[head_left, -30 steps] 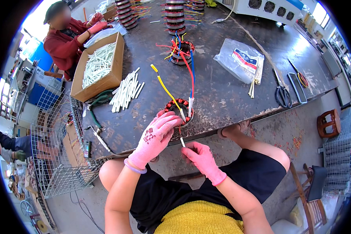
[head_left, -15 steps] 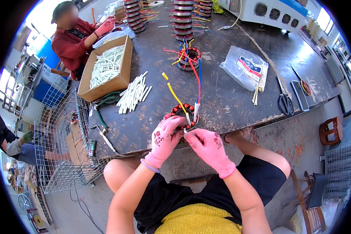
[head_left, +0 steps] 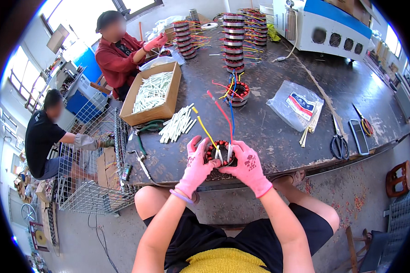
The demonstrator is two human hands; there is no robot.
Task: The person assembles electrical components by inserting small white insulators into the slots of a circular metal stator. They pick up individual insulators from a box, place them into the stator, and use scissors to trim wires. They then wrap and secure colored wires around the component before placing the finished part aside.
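Note:
A motor stator (head_left: 212, 152), a ring with red-and-black windings, sits at the table's near edge between my pink-gloved hands. My left hand (head_left: 197, 164) grips its left side, thumb at the front rim and fingers raised around the far side. My right hand (head_left: 247, 169) closes around the right side, its fingers partly hiding the ring. From the stator rise a yellow wire (head_left: 204, 126), a red wire (head_left: 223, 114) and a blue wire (head_left: 233, 119). White sleeves (head_left: 219, 156) cover the lower ends of the wires. Another wound stator (head_left: 238, 96) stands just beyond, with stacked stators (head_left: 233, 43) behind it.
Loose white sleeves (head_left: 178, 123) lie left, beside a full cardboard box (head_left: 169, 104). Pliers (head_left: 143, 141) rest nearby. On the right are a plastic bag (head_left: 282, 102), scissors (head_left: 339, 144) and a phone (head_left: 359, 138). Two co-workers sit at left; a wire cage (head_left: 89, 189) flanks the table.
My right hand has gone from pinching at the stator's near rim to holding its right side. My left hand has spread around the left side. The view has tilted upward.

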